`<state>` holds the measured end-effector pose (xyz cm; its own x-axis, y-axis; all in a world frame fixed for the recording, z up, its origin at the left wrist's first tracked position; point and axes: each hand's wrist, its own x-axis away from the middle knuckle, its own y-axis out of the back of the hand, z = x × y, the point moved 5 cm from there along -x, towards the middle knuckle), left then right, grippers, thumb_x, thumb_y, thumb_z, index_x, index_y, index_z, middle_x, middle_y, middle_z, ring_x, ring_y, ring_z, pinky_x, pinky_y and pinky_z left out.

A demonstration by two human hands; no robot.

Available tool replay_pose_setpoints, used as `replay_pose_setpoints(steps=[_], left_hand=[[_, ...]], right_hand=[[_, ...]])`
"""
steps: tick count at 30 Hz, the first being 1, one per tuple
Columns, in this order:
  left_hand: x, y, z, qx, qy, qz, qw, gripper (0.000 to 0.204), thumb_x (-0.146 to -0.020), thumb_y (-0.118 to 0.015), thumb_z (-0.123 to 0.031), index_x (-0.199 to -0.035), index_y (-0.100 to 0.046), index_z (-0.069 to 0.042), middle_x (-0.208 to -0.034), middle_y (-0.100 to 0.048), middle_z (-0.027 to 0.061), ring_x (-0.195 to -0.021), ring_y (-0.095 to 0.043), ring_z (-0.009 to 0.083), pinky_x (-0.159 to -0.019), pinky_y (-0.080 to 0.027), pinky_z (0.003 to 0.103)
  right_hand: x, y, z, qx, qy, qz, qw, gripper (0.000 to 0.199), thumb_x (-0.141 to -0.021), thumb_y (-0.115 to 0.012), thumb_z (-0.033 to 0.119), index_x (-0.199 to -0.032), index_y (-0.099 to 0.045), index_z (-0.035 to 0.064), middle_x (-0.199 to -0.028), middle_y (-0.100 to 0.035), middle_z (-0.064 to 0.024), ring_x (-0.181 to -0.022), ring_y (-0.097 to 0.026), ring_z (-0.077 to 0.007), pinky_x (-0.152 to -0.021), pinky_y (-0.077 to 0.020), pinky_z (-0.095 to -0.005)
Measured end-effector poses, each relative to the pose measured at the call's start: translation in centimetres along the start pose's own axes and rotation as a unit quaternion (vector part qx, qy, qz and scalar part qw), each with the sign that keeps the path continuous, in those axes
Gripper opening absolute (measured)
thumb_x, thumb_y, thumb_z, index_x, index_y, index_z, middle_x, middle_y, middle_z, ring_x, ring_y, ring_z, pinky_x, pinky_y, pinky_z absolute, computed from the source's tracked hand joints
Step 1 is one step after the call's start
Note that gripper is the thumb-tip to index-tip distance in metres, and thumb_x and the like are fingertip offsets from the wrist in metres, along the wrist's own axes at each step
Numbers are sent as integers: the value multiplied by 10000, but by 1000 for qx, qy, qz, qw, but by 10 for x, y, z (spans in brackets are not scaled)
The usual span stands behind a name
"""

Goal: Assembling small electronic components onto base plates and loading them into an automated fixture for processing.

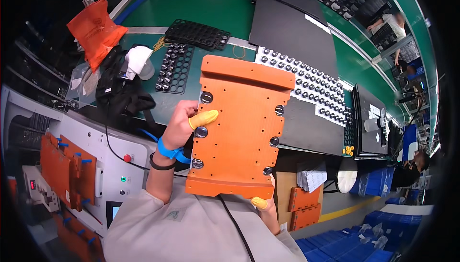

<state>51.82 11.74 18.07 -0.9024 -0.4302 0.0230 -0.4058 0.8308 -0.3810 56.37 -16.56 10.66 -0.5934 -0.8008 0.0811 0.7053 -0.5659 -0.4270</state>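
In front of my chest an orange fixture plate (239, 132) is held up, with raised bars at its far and near ends and small holes across its face. Round dark glossy discs (201, 132) sit in notches along both long sides. My left hand (184, 120) grips the left edge, its yellow-cotted thumb lying on the face and its other fingers hidden beneath. At the near right corner my right hand (265, 204) holds the plate, a yellow cot on its thumb; the rest of that hand is mostly covered. A blue wrist strap (170, 152) circles my left wrist.
On the green table lie a black hole tray (173, 68) partly filled with discs, stacked black trays (196, 34) and a white sheet (306, 82) with rows of discs. An orange bag (98, 32) is far left. A machine with a red button (127, 158) stands left; blue bins (345, 245) are right.
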Motion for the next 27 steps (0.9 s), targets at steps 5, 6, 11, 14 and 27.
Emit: replay_pose_setpoints(steps=[5,6,11,14,27], left_hand=[[1,2,1,-37,-10,4,999,186,-974,-662,-114,-1020,-685,64,-856,-664,-20,-757,-552,18,-650,-454,207],[1,4,2,-36,-8,3,999,186,-974,-662,-114,-1020,-685,64,-856,-664,-20,-757,-552,18,-650,-454,207],[5,10,14,32,-1,-35,999,272,-995,-630,-151,-1184,-658,42,-954,-699,2,-802,-631,49,-671,-486,209],[12,12,35,128,67,-181,973,335,-1000,-625,-176,-1272,-620,19,-1030,-705,29,-839,-669,85,-701,-514,225],[25,39,70,25,31,-132,991,337,-1017,-596,-165,-1311,-577,0,-1190,-653,85,-1044,-637,132,-878,-512,278]], right_hand=[[4,-9,1,-42,-47,-20,998,947,-710,-903,294,-1415,-389,-74,-1319,-595,-151,-1178,-606,-225,-1015,-480,-371],[1,-6,-4,-19,2,5,1000,939,-717,-901,285,-1413,-388,-81,-1322,-595,-154,-1177,-611,-230,-1014,-483,-373],[-7,-16,9,52,57,49,996,945,-717,-914,282,-1415,-392,-81,-1322,-596,-160,-1173,-622,-240,-995,-493,-372],[-14,-14,21,163,56,66,983,991,-703,-927,365,-1422,-405,-75,-1299,-620,-153,-1161,-632,-238,-980,-494,-363],[-41,-9,19,201,-25,122,972,310,-994,-601,235,-855,-613,-41,-614,-493,-64,-568,-432,-115,-553,-379,-298]])
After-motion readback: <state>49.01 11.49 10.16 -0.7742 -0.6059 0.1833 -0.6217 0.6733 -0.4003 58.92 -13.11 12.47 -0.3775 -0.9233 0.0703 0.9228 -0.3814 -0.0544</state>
